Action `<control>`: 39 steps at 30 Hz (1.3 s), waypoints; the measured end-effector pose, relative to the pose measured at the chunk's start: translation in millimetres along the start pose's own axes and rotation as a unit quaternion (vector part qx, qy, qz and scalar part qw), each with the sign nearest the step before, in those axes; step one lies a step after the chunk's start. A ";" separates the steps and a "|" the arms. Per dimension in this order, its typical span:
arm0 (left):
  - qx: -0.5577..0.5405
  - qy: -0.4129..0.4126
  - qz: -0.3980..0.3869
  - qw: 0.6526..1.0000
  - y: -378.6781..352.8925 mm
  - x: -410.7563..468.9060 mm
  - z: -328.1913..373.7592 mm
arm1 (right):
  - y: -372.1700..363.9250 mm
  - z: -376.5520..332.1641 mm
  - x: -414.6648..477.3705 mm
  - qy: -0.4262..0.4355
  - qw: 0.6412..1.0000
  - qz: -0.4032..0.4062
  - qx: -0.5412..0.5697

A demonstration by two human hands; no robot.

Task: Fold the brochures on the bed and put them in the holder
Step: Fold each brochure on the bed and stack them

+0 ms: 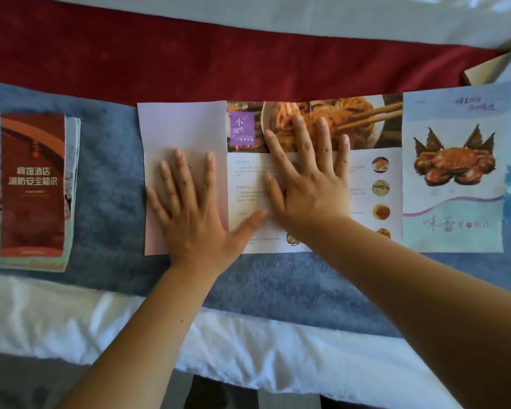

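Head view. At the left end of the blue runner (109, 178) across the bed (248, 343): stack of folded brochures (33, 184), red cover uppermost. At the right end: crab brochure (452, 178), unfolded, with a tan box corner (481, 70) just beyond it. Between them, mid-runner: noodle brochure (375, 160), left panel folded over, white back up. Left hand (189, 214) flat on that panel, fingers spread, gripping nothing. Right hand (307, 178) flat and spread across the printed panels, pressing down.
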State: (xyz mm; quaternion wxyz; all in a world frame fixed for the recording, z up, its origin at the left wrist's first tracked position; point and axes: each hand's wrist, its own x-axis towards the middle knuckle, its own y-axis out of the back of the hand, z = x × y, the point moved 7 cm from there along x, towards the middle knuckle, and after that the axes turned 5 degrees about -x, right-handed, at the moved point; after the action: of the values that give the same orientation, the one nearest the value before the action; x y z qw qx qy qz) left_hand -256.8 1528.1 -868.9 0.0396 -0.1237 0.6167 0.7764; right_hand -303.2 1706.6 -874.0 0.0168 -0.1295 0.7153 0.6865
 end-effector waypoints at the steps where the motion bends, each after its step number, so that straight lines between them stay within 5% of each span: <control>1: -0.022 0.003 -0.002 1.000 0.6 1.5 1.7 | -2.6 -0.8 1.4 -0.005 1.000 -0.001 -0.002; 7: -0.183 -0.049 -0.011 0.982 9.6 -3.5 25.4 | -0.2 2.3 1.4 0.027 0.999 0.004 0.016; 10: -0.162 -0.056 -0.027 0.985 5.1 -3.1 39.1 | 11.9 22.5 -2.6 0.043 0.996 0.003 0.078; 15: -0.159 -0.009 -0.035 0.987 -1.3 4.8 50.5 | 31.4 119.6 -29.6 -0.079 0.996 0.039 0.009; 18: -0.170 0.007 -0.031 0.985 -1.9 7.0 66.7 | 24.6 165.6 -52.0 -0.060 0.998 0.018 0.019; 27: -0.240 -0.087 -0.050 0.966 -2.3 -14.6 163.6 | 5.3 175.0 -63.3 -0.024 0.999 0.035 0.014; 35: -0.204 -0.105 -0.063 0.971 -13.2 -24.4 207.8 | 11.6 218.3 -96.6 -0.145 0.989 0.031 0.022; 39: -0.162 -0.134 -0.084 0.974 -24.8 -29.5 229.5 | 1.6 235.3 -111.9 -0.123 0.990 0.015 0.070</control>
State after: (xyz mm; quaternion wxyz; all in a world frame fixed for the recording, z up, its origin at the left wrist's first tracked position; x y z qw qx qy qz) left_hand -255.9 1758.7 -837.3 0.1666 -0.0742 0.4591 0.8695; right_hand -231.6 1956.9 -863.2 0.1035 -0.0312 0.7562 0.6453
